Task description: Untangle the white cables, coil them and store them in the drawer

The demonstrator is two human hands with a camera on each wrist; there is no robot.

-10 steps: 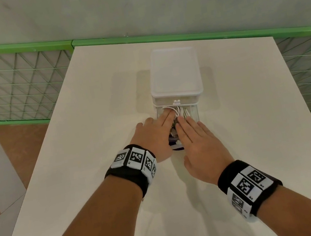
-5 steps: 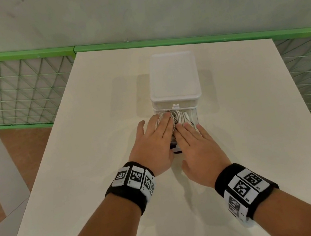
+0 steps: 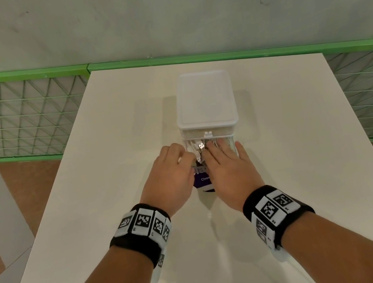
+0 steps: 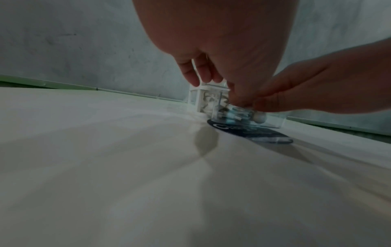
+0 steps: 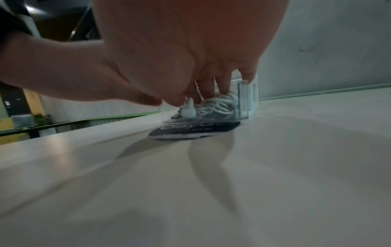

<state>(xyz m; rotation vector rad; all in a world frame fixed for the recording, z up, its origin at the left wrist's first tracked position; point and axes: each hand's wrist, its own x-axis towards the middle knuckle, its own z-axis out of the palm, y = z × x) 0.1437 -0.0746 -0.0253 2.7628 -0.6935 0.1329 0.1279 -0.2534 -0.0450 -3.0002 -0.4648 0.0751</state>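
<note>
Both hands flat on the cables point(image 3: 196, 150) in the open drawer point(image 5: 242, 102), left hand point(image 3: 170, 177) and right hand point(image 3: 228, 171) gripping nothing, likely tamping coils below the rim.

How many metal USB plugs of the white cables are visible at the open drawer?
1 clearly: a metal USB plug points up between both hands' fingertips, at the drawer opening under the white box. Others may be hidden beneath the hands and coiled cables.

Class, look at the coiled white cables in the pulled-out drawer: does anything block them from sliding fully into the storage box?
Partly. A USB plug pokes up at the drawer mouth and could catch the white box. Both hands, left hand and right hand, press the white cables down.
</note>
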